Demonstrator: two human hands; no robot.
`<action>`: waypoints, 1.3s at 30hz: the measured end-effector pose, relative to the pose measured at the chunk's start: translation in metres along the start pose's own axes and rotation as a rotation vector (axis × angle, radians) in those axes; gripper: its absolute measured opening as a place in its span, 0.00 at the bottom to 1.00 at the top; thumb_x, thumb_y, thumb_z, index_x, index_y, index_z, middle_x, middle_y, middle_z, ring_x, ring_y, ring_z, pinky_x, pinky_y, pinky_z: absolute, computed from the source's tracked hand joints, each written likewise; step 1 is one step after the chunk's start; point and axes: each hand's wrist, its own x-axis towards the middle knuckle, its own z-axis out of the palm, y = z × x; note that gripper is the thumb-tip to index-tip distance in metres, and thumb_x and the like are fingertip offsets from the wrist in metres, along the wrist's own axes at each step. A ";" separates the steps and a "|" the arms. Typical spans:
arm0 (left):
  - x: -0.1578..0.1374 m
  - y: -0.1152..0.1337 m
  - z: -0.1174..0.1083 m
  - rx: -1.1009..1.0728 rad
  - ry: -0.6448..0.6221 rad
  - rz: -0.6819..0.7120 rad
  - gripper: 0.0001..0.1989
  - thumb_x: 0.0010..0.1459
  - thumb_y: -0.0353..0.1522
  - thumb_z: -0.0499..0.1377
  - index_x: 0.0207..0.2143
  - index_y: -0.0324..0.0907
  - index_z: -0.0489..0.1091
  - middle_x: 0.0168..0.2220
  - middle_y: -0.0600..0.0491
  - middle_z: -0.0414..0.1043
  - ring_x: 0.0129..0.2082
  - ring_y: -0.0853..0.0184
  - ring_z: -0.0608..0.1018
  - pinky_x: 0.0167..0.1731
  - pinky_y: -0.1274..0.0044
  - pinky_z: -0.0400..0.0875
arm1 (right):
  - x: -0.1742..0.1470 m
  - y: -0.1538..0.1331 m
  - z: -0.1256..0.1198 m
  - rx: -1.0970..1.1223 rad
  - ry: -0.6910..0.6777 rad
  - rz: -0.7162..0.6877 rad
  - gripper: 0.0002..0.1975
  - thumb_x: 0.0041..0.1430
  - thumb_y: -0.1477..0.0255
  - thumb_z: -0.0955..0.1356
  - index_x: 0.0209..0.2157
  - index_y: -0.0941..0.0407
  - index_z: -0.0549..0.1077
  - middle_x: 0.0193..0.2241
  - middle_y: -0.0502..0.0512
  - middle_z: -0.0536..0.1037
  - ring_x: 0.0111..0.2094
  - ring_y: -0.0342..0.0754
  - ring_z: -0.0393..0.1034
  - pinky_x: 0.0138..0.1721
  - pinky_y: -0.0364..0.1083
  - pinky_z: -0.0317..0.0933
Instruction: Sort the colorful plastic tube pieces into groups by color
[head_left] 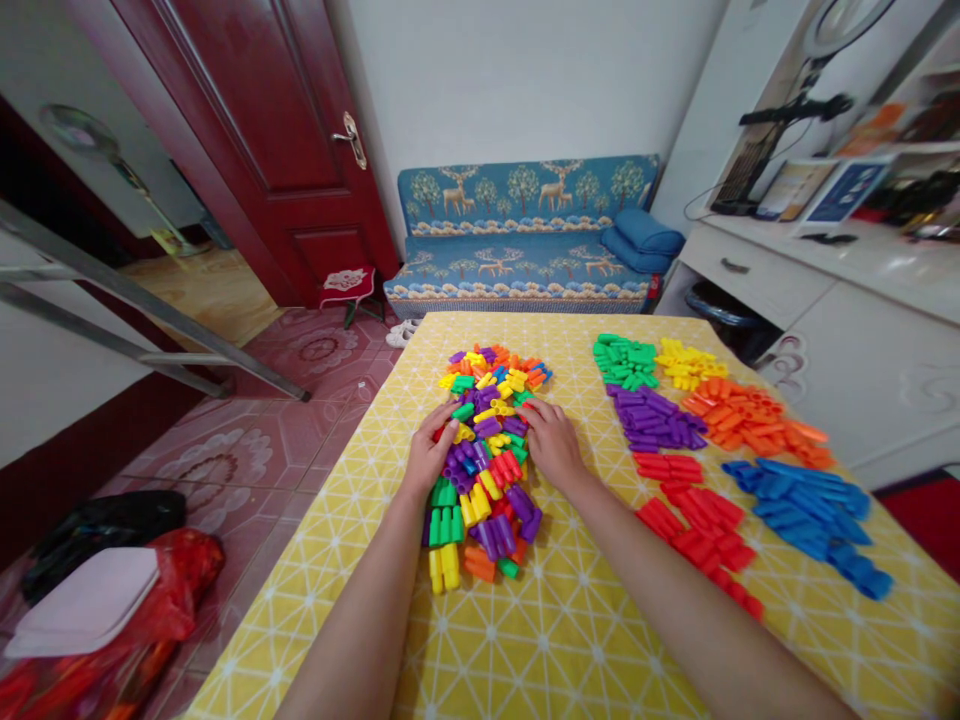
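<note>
A long mixed pile of small plastic tube-shaped blocks (487,480) in purple, yellow, green, red, orange and blue lies on the table's middle. My left hand (430,450) rests at the pile's left edge, thumb and fingers apart, beside purple and yellow blocks. On the opposite side, my right hand (553,445) touches the pile with its fingers stretched out and fingertips near a red piece. Both hands cup the heap between them; some blocks under the fingers are hidden.
Right of my arm lie single-colour heaps: green blocks (624,362), yellow blocks (688,364), purple blocks (656,418), orange blocks (750,420), red blocks (697,520) and blue blocks (810,505). A yellow patterned cloth (300,610) covers the table. A blue sofa (517,250) stands beyond.
</note>
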 end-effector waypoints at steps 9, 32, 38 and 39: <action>0.000 -0.001 0.000 0.002 0.001 -0.001 0.19 0.62 0.42 0.56 0.52 0.46 0.73 0.58 0.49 0.69 0.61 0.57 0.67 0.64 0.61 0.55 | -0.011 -0.003 -0.003 0.489 0.294 0.184 0.15 0.64 0.68 0.59 0.44 0.55 0.74 0.43 0.59 0.77 0.47 0.52 0.70 0.51 0.52 0.64; -0.001 0.000 0.000 0.012 -0.001 -0.021 0.22 0.61 0.44 0.56 0.53 0.43 0.72 0.58 0.49 0.69 0.60 0.57 0.68 0.64 0.63 0.56 | -0.117 0.125 -0.137 0.137 0.333 0.570 0.16 0.52 0.58 0.67 0.33 0.56 0.77 0.32 0.57 0.81 0.34 0.54 0.75 0.40 0.52 0.68; -0.001 0.001 0.000 0.011 -0.010 -0.014 0.22 0.62 0.43 0.56 0.54 0.43 0.72 0.59 0.49 0.69 0.60 0.57 0.68 0.64 0.63 0.56 | -0.123 0.134 -0.127 0.086 0.270 0.570 0.15 0.52 0.58 0.68 0.33 0.54 0.79 0.34 0.57 0.82 0.39 0.57 0.76 0.45 0.54 0.67; -0.001 0.002 0.000 0.012 -0.007 -0.015 0.22 0.62 0.43 0.56 0.54 0.43 0.72 0.59 0.48 0.68 0.60 0.57 0.68 0.64 0.63 0.56 | -0.122 0.133 -0.127 0.130 0.327 0.601 0.15 0.51 0.58 0.69 0.33 0.55 0.79 0.34 0.57 0.82 0.39 0.57 0.75 0.46 0.55 0.67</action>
